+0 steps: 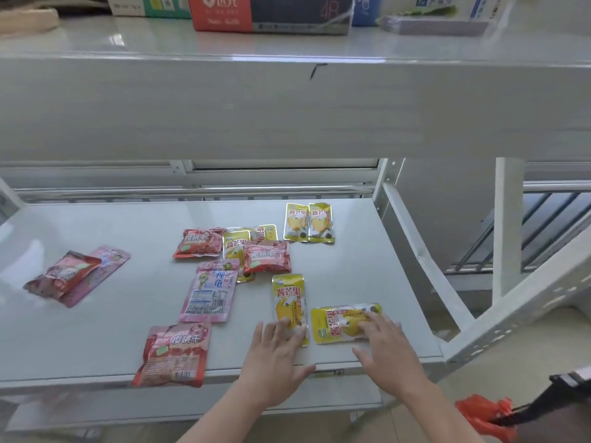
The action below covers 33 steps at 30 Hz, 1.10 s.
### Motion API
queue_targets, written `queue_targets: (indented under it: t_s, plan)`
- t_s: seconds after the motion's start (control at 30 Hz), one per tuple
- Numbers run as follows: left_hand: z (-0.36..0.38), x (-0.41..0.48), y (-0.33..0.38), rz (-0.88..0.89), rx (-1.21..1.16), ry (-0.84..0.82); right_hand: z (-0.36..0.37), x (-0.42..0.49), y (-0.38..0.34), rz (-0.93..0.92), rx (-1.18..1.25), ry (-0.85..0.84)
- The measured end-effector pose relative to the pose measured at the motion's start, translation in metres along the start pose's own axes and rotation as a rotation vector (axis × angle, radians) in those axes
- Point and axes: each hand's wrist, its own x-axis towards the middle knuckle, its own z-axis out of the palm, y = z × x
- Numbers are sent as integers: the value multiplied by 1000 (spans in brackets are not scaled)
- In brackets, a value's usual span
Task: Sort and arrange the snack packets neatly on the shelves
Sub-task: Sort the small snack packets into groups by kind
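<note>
Where the shelf's [96, 330] front edge nears its right corner, the lengthwise yellow packet [288, 302] lies flat, long axis front to back. Just beside it lies the crosswise yellow packet [339, 322], long axis along that edge. The left hand [275, 356] rests straight, spread fingers on the first packet's near end, and the right hand [387, 343] lies flat on the second. Both packets are glossy yellow with red lettering. A pink packet [211, 290] lies toward the middle.
</note>
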Motion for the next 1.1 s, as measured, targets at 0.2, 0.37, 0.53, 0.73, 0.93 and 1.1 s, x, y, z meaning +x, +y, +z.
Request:
queue_targets:
  t_s: [0.2, 0.37, 0.53, 0.73, 0.93, 1.1]
  plan:
    - [4, 0, 7, -20, -113, -54, 16, -11, -1, 23, -168, 64]
    - [2, -3, 8, -78, -100, -80, 18, -15, -5, -168, 18, 88]
    - [12, -9, 17, -126, -162, -68, 24, -27, -18, -291, 10, -41]
    - [14, -6, 23, -165, -147, -98, 38, -31, -31, -297, -25, 22]
    - [-6, 21, 26, -147, -36, -9, 28, 16, -34, -84, 42, -38]
    - [-14, 54, 26, -111, 46, -10, 18, 51, -23, -129, 29, -21]
